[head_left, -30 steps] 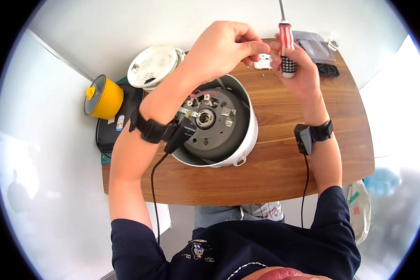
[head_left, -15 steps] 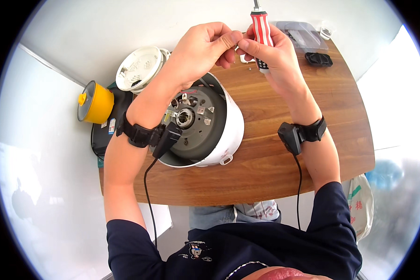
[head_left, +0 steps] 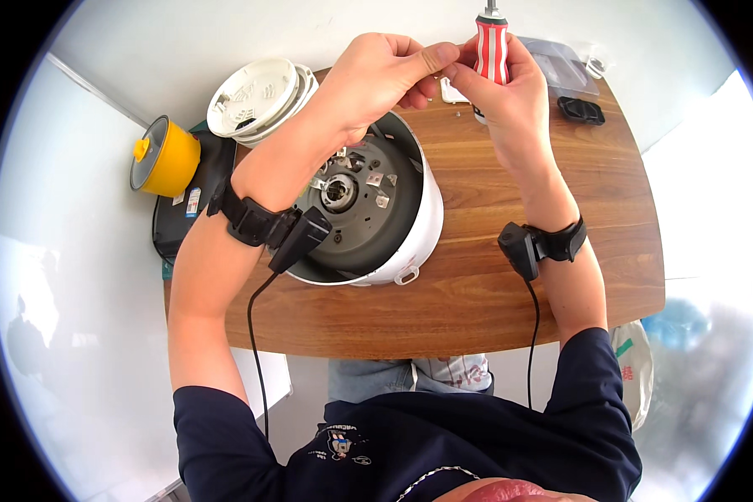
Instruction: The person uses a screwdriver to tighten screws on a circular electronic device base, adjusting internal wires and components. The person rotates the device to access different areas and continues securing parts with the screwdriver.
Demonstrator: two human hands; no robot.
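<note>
My right hand (head_left: pixel 514 96) is closed around a screwdriver (head_left: pixel 492 52) with a red-and-white striped handle, its metal shaft pointing up past the picture's edge. The thumb of that hand meets the thumb and fingertips of my left hand (head_left: pixel 381 74), which are pinched together. Whatever lies between the fingertips is hidden or too small to make out. Below my left wrist, the round white shell of an appliance that looks like a rice cooker (head_left: pixel 427 222) lies with its inside exposed. A grey metal plate (head_left: pixel 361 227) with several small metal brackets and a central ring shows in it.
A white plastic round cover (head_left: pixel 255 94) rests at the back left. Beyond it stand a yellow pot (head_left: pixel 174 159) and a black case (head_left: pixel 217 180). At the back right are a clear plastic box (head_left: pixel 560 65), a black tray (head_left: pixel 581 110) and a small white piece (head_left: pixel 453 90) on the wooden table (head_left: pixel 552 293).
Both hands have shifted slightly to the right, fingertips still together. The screwdriver has moved right and stands more upright. The whole view has shifted a little.
</note>
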